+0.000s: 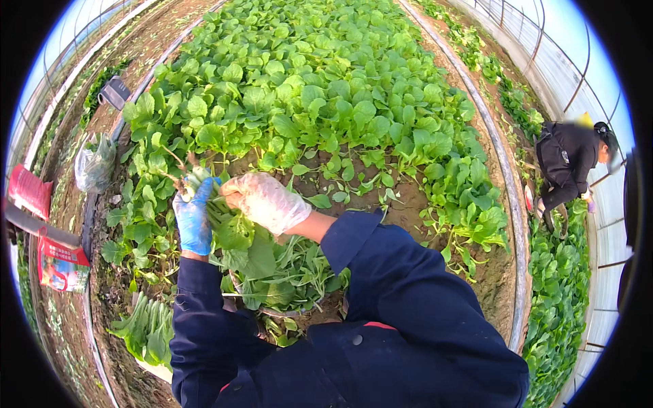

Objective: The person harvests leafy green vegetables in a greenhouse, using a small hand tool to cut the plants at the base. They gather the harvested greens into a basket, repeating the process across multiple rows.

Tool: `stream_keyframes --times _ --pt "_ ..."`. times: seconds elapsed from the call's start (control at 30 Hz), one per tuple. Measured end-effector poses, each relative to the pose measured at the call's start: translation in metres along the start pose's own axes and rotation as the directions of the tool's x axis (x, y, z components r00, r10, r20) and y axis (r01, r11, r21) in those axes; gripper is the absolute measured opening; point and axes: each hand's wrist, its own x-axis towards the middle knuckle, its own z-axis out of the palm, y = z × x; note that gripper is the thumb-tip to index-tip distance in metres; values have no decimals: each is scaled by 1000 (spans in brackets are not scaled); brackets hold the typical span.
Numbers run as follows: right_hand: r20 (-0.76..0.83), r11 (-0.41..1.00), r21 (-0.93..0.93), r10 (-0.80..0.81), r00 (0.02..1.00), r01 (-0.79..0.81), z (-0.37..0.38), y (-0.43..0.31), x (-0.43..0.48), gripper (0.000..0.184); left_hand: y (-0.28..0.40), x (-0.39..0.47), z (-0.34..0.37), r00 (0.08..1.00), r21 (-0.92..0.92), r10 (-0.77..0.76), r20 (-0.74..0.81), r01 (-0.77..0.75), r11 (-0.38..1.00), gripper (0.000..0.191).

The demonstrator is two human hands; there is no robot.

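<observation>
My left hand (195, 219), in a blue glove, grips a bunch of leafy greens (237, 232) near its root end. The pale stems and soil-stained roots stick up above that hand, while the leaves hang down toward me. My right hand (268, 201), in a thin translucent plastic glove, is curled against the stems from the right; its fingertips are partly hidden. Below both hands lies a pile of loose greens (291, 270) in a round container, whose rim (285, 312) shows along the lower side.
Dense greens (316, 86) grow ahead. At left are laid-out greens (148, 326), a clear plastic bag (96, 163), a red printed bag (62, 265), a pink sack (30, 191) and a grey object (114, 93). A pale strip (492, 127) borders the bed; beyond it a person (569, 158) bends over plants.
</observation>
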Motion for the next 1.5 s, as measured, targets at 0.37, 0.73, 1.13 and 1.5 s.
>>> stream_keyframes --times 0.37,0.73,1.13,1.5 --pt "-93 994 -105 -33 995 23 -30 4 5 16 16 -3 -5 970 277 -97 223 32 960 25" --pt "379 995 -101 56 924 -18 -51 -7 4 21 -6 14 -13 993 301 -27 118 -9 953 28" --pt "171 944 215 214 962 -248 -17 -16 9 18 -28 -1 4 977 465 82 196 -167 869 36" --pt "320 695 624 188 929 -356 -14 19 7 7 -11 -5 -3 867 317 -324 379 208 926 50"
